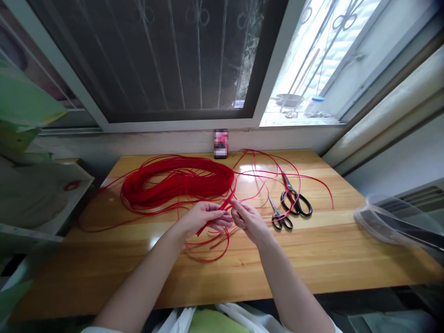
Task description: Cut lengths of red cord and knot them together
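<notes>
Left hand [203, 218] and right hand [248, 222] pinch red cord [173, 182] over the desk [312, 261]. Tugged cord could snag the scissors [294, 203].

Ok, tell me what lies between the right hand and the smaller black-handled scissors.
Loose strands of red cord lie across the wooden tabletop, in the head view.

Daylight is streaming through an open window [298, 69] beside a dark window screen [156, 55], a beige curtain [388, 111] is hanging along the white wall [391, 157], and a wooden table [277, 273] is standing below the pale windowsill [173, 143].
</notes>
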### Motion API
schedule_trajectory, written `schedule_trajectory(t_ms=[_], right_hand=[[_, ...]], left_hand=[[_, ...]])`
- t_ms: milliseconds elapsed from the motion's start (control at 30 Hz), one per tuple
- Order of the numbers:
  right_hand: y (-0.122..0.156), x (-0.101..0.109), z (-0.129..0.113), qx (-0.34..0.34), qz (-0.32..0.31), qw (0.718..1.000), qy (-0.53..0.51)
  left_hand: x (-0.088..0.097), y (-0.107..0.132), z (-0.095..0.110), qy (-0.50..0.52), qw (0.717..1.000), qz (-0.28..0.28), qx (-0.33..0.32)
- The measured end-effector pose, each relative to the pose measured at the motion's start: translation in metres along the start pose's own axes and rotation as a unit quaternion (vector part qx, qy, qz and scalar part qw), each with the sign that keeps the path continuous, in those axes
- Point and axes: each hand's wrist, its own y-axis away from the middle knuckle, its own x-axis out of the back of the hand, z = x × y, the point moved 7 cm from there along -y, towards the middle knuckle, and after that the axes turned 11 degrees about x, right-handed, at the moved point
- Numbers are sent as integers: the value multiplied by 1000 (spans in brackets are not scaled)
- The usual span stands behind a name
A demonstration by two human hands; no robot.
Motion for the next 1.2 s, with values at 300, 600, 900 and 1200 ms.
schedule_trajectory(t_ms=[300, 600, 900, 1200], right_hand=[[-11, -14, -6, 4, 34, 999, 2], [-15, -3, 0, 17, 47, 998, 44], [-14, 2, 5, 27, 86, 996, 26], [-14, 5, -1, 47, 111, 993, 15]], left_hand=[[-3, -4, -13, 12, 999, -16, 42], [-2, 0, -10, -15, 1000, -21, 4], [-9, -1, -12, -46, 998, -32, -15], [-9, -8, -17, -49, 996, 70, -13]])
